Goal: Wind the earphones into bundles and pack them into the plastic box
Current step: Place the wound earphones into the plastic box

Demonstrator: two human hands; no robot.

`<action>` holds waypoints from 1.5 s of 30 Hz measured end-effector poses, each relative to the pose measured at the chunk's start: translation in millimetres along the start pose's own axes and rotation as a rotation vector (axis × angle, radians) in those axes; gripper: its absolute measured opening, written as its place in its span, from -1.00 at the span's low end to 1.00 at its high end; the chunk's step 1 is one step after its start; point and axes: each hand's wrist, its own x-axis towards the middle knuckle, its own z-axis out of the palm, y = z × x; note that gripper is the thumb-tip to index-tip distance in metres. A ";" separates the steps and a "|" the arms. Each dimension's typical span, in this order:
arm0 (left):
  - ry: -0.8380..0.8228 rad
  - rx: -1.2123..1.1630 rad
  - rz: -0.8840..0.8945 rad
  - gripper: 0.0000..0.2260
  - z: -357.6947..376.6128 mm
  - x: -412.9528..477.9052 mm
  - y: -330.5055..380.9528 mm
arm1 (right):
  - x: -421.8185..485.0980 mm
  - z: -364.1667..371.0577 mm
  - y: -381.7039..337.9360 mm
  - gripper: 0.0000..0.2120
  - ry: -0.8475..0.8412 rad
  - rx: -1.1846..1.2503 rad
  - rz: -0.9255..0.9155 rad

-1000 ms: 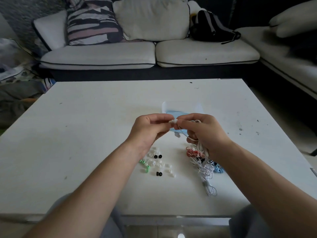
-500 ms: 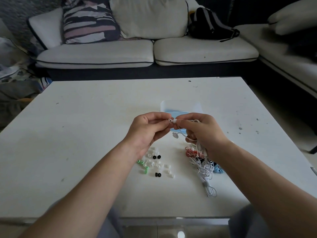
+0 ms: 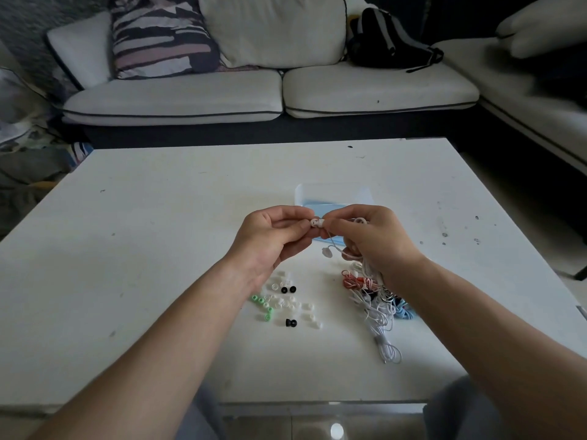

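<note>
Pinches one white earbud [image 3: 317,222] between the fingertips of left hand [image 3: 270,239] and right hand [image 3: 374,236]; both grips closed on it, the right also bunching cable under curled fingers. Holds it above the surface [image 3: 158,249], just short of the plastic box [image 3: 332,193]. Risks snagging the hanging cable in the tangle of earphones [image 3: 378,300] below and dragging it through the ear tips [image 3: 306,306]. Counts: one box; three black tips [image 3: 291,322]; roughly five green tips [image 3: 268,317]; white tips [image 3: 279,301] too crowded to number; sets in the tangle inseparable.
</note>
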 end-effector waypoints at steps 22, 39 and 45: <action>-0.138 -0.068 -0.013 -0.81 -6.0 3.7 2.7 | 8.2 -16.8 -1.0 -0.87 -0.233 0.096 0.072; -0.141 -0.051 -0.044 -0.81 -5.8 6.0 -2.3 | 5.2 -19.6 -4.5 -0.89 -0.249 -0.018 0.009; -0.181 -0.087 -0.059 -0.83 -6.3 7.3 -2.3 | 6.3 -20.7 -3.5 -0.88 -0.298 0.090 0.063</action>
